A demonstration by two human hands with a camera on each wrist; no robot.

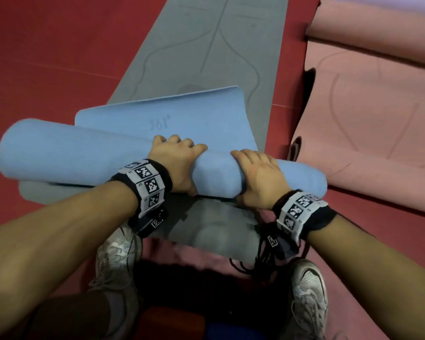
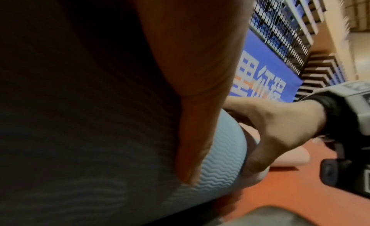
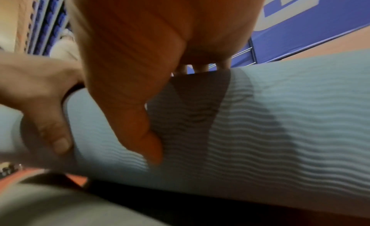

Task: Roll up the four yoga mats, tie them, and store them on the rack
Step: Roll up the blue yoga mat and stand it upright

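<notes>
A light-blue yoga mat roll lies crosswise on a flat grey mat, with its loose end flap still spread beyond the roll. My left hand grips the roll near its middle, fingers curled over the top and thumb underneath. My right hand grips it just to the right the same way. In the right wrist view the wavy-ribbed blue roll fills the frame under my right hand, with my left hand beside it. A pink mat lies to the right.
The floor is dark red. A second pink mat edge lies at the far right. My grey sneakers stand at the near end of the grey mat, with black cords beside them. A blue banner and wire racks stand behind.
</notes>
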